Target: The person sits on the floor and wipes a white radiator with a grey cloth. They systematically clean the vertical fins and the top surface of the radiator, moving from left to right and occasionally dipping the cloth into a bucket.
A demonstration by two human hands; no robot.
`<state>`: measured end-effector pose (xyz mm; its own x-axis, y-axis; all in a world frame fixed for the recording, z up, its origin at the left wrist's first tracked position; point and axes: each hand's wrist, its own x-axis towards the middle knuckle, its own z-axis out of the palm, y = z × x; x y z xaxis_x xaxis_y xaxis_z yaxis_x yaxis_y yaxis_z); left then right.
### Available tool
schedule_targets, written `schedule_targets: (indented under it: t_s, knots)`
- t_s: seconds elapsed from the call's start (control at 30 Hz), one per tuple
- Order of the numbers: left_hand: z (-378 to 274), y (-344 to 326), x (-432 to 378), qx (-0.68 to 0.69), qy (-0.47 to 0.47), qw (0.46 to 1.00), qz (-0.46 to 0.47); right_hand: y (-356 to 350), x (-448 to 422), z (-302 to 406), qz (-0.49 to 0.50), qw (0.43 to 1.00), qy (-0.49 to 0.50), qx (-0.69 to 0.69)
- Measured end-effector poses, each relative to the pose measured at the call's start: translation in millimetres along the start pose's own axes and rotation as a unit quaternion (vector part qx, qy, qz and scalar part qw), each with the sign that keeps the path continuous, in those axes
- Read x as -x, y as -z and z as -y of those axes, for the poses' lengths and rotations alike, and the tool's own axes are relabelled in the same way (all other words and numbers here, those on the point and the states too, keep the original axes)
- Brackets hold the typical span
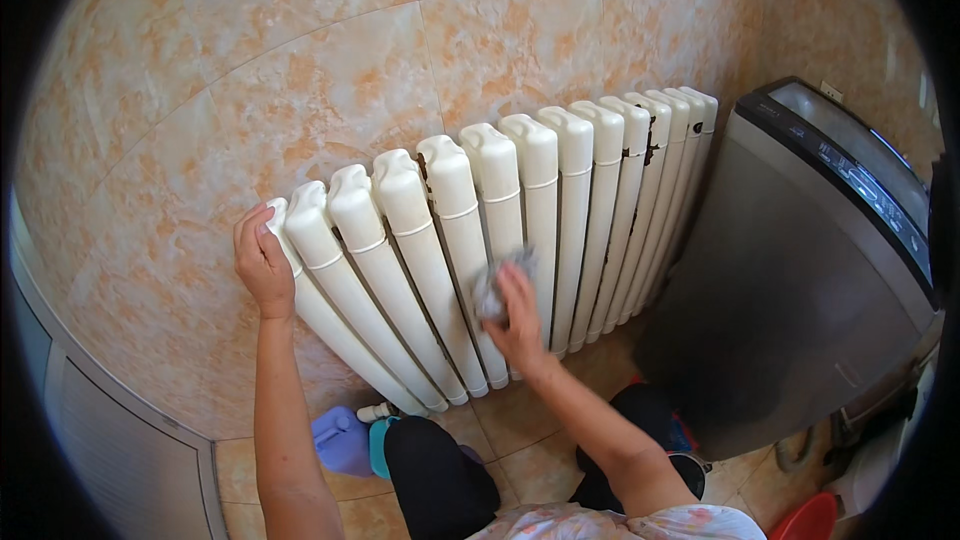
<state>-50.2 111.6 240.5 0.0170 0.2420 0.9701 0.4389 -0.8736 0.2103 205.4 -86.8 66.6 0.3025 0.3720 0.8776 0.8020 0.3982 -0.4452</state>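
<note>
A white column radiator (405, 217) stands along the tiled wall, its paint chipped to dark patches between some columns. My left hand (264, 262) is curled around the top of its leftmost column. Near the middle columns, my right hand (517, 319) holds a crumpled grey cloth (491, 292) against the radiator's front, its fingers spread over the cloth. Hand and cloth are slightly blurred.
At the right stands a grey top-loading washing machine (780, 262). A purple plastic jug (341, 441) and a teal container (380, 446) sit on the floor by the radiator valve (375, 412). A red basin (806, 517) is at lower right, a door (135, 442) at lower left.
</note>
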Motion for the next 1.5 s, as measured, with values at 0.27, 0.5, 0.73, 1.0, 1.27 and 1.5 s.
schedule_targets:
  t_s: [0.27, 0.5, 0.73, 1.0, 1.27, 1.5]
  knots:
    - [1.5, -0.2, 1.8, -0.008, -0.006, 1.0, -0.009, 5.9, -132.2, 10.4, -0.111, 0.983, 0.101, 0.104]
    - [-3.0, 0.3, 1.2, -0.013, -0.005, 1.0, -0.012, -36.2, 77.0, -51.7, -0.043, 0.983, -0.104, 0.145]
    - [0.5, -2.2, 2.2, -0.013, -0.002, 1.0, -0.009, -20.4, 8.4, -19.9, -0.091, 0.989, -0.058, 0.102]
    - [8.8, 4.6, 1.6, -0.034, -0.022, 0.999, 0.0, -17.9, -93.9, -1.0, -0.157, 0.986, 0.031, 0.053]
    - [6.4, 0.2, 3.7, -0.033, 0.006, 0.999, 0.017, -64.7, 182.7, -96.2, -0.113, 0.942, -0.309, 0.061]
    - [4.6, 6.5, 0.7, -0.011, 0.03, 0.999, 0.029, -110.2, 293.8, -155.0, -0.177, 0.828, -0.531, 0.023]
